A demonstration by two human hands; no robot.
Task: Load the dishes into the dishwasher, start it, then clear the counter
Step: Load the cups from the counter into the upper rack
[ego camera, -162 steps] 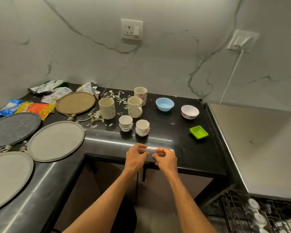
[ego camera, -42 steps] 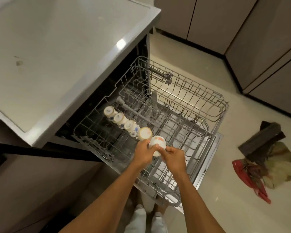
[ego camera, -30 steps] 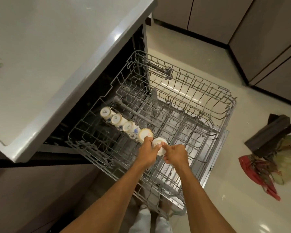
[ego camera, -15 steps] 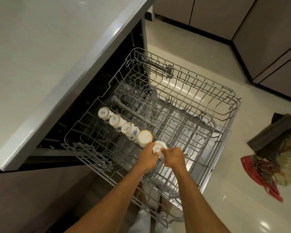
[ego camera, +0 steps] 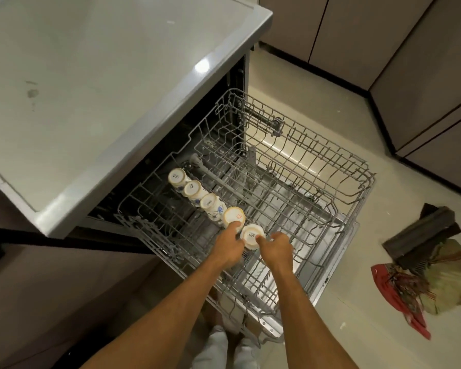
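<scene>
the view has swung from the dark surface to the open dishwasher (ego camera: 149, 139), its upper rack (ego camera: 330, 182) pulled out. four upturned cups (ego camera: 193, 189) line the rack's left side, and the fifth cup (ego camera: 251, 235) now sits base-up at the row's near end. the right hand (ego camera: 276, 250) pinches its edge with curled fingers; the left hand (ego camera: 228, 249) touches its other side, grip unclear. loading has barely begun.
</scene>
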